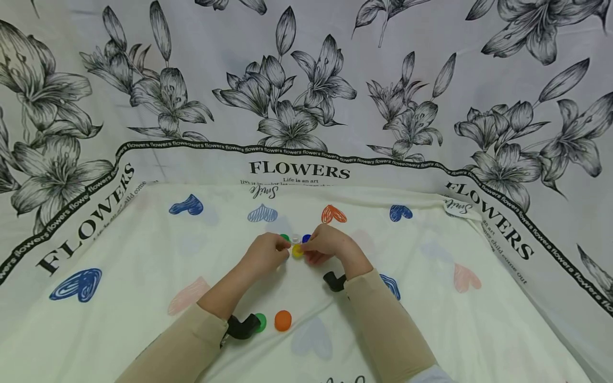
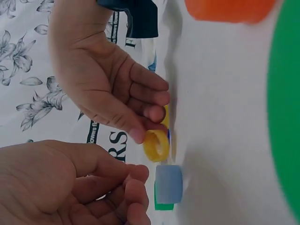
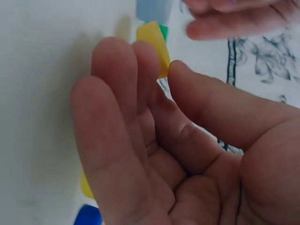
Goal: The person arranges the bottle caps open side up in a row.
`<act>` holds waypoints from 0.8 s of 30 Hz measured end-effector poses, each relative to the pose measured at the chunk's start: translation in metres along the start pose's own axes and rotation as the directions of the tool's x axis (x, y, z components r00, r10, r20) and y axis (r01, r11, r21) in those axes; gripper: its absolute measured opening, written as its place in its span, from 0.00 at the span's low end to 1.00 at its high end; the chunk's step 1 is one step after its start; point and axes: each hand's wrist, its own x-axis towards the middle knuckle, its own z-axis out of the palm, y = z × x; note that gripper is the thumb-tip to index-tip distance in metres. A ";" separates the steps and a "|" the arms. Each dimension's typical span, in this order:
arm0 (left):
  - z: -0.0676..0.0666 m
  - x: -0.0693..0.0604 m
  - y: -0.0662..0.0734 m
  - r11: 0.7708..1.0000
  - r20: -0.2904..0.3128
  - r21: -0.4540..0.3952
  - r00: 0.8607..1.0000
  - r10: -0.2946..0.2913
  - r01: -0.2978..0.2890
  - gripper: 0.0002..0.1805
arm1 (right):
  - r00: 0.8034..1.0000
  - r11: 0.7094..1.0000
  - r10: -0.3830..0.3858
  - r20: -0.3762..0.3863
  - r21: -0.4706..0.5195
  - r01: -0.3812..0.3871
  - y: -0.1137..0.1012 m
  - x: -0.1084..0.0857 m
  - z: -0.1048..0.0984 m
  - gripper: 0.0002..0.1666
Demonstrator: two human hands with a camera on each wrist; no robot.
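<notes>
My right hand [image 1: 328, 244] pinches a yellow bottle cap [image 2: 156, 146] between thumb and fingertips, its hollow side showing in the left wrist view. Just left of it is my left hand [image 1: 268, 254], its fingers loosely bent and holding nothing. Beside those fingertips a light blue cap [image 2: 169, 183] stands in front of a green cap [image 2: 164, 206]; the head view hides the light blue one. A whitish cap [image 1: 295, 239] and a dark blue cap [image 1: 306, 239] lie just beyond the hands. Another yellow cap [image 3: 87, 188] is partly hidden behind my right fingers.
Nearer to me on the heart-printed cloth [image 1: 383, 335] lie an orange cap [image 1: 283, 321] and a green cap [image 1: 261, 322]. Black wrist mounts [image 1: 243, 326] stick out from both sleeves. A flower-printed curtain [image 1: 191, 106] rises behind the cloth.
</notes>
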 end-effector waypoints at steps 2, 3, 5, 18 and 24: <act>-0.002 -0.002 0.002 0.999 -0.014 0.032 1.000 0.011 -0.011 0.12 | 1.000 1.000 0.004 -0.007 -0.007 -0.004 0.000 0.001 0.003 0.15; -0.003 -0.003 0.003 0.999 -0.019 0.044 1.000 0.020 -0.019 0.11 | 1.000 1.000 0.004 -0.013 -0.014 -0.004 0.000 0.002 0.005 0.15; -0.005 -0.004 0.003 0.998 -0.023 0.062 0.999 0.032 -0.031 0.10 | 1.000 1.000 0.006 -0.023 -0.027 -0.006 -0.002 0.002 0.007 0.15; -0.025 -0.017 0.008 0.998 0.073 0.057 0.997 0.037 -0.042 0.07 | 0.994 0.982 0.002 -0.108 -0.188 -0.022 -0.017 -0.012 0.004 0.15; -0.030 -0.027 0.005 0.993 0.132 0.008 0.985 0.112 -0.114 0.07 | 0.986 0.940 -0.168 -0.011 -0.302 0.157 -0.018 -0.026 0.011 0.10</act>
